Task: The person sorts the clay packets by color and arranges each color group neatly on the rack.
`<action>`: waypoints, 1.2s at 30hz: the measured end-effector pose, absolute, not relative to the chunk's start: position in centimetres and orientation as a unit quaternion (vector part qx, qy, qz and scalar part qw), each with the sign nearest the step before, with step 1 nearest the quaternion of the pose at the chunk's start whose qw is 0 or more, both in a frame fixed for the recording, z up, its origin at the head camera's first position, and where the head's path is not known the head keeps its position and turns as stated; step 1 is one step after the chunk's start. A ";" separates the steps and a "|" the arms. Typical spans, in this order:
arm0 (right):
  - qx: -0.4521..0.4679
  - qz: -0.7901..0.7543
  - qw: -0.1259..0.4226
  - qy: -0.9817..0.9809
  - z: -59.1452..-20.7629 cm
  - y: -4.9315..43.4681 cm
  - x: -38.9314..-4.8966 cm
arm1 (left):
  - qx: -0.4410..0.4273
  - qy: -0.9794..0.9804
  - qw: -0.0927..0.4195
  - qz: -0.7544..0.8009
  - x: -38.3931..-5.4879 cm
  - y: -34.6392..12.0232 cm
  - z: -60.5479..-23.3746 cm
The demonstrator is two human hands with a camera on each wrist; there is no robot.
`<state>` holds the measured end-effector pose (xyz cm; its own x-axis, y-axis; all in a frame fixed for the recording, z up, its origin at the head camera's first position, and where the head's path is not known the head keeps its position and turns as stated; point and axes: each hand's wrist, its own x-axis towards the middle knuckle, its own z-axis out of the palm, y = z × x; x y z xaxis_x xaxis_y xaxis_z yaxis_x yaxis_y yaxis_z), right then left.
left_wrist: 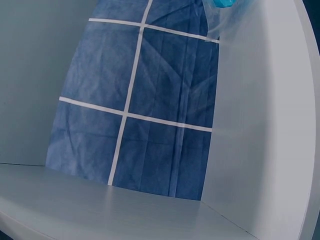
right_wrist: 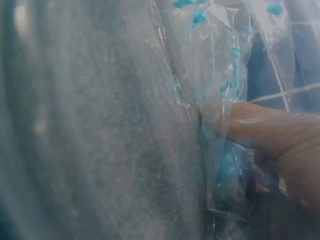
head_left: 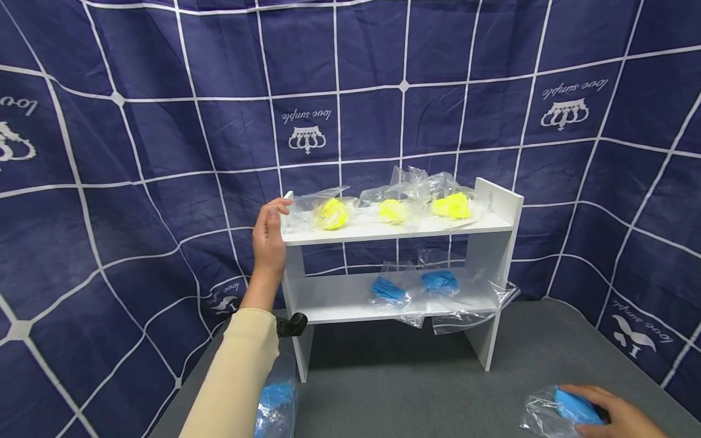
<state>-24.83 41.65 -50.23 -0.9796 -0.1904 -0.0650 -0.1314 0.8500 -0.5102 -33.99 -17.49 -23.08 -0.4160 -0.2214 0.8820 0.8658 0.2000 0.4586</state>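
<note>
A small white two-tier shelf [head_left: 400,234] stands on the grey surface. My left hand [head_left: 268,237] holds its upper left side panel, fingers bent over the top edge. At the lower right, my right hand [head_left: 619,417] grips a clear plastic bag with a blue lump [head_left: 577,407] inside, low over the grey surface. In the right wrist view, crinkled clear plastic [right_wrist: 215,60] with blue bits lies against that hand. Three bagged yellow lumps [head_left: 392,210] sit in a row on the top tier. Two bagged blue lumps [head_left: 440,281] lie on the lower tier.
Another clear bag with blue contents [head_left: 275,395] rests at the lower left, beside my left forearm. Plastic from the lower-tier bags overhangs the shelf's front edge. A dark blue curtain [head_left: 367,121] with white grid lines hangs behind and on both sides.
</note>
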 end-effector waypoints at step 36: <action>-0.280 -0.293 -0.290 0.867 -39.3 30.1 -21.6 | -0.260 -0.614 0.475 -0.574 -36.0 -18.1 -24.0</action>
<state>-21.63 30.08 -39.29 -0.6748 -0.3152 0.6673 -0.6555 0.6714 -0.3457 -35.99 -18.12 -23.96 -0.4138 -0.2262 0.8818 0.8645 0.2058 0.4585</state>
